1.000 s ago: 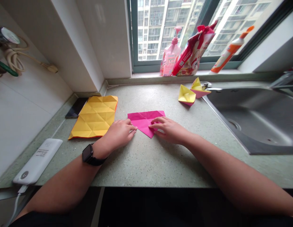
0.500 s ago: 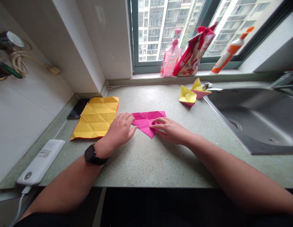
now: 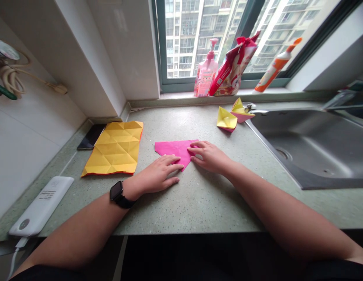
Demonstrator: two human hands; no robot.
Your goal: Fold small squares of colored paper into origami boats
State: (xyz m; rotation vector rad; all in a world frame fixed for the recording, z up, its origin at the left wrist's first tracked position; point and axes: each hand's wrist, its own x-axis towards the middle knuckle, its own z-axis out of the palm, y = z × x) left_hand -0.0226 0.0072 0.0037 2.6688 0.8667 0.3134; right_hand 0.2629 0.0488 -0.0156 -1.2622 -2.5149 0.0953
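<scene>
While both bare hands work at the paper in the head view, the pink paper [image 3: 172,147] lies flat on the speckled green counter [image 3: 169,212], in front of the person and between the yellow creased sheet and the sink. It is folded, with a long straight edge toward the window [image 3: 187,58] and a point toward the person.

The left hand [image 3: 158,174] lies low over the paper's near left edge, its fingers loosely spread and the fingertips over the paper, its thumb apart from them above the bare counter. A black watch [image 3: 116,191] sits on that wrist. The right hand [image 3: 210,156] is at the paper's right side, fingers bent onto it and slightly parted, thumb by the slanting near edge; whether they pinch the paper I cannot tell.

Left of the pink paper lies the yellow creased sheet [image 3: 115,150], orange showing along its edge, with a dark phone [image 3: 90,137] just beyond its left side. Nearer the person is a white power bank [image 3: 42,205] with a cable plugged in. To the right, 2 folded yellow-and-pink paper shapes [image 3: 226,118] stand side by side near the corner of the steel sink [image 3: 322,136]. On the sill are a pink pump bottle [image 3: 205,78], a red bag [image 3: 235,72] and an orange-and-white bottle [image 3: 273,70].
</scene>
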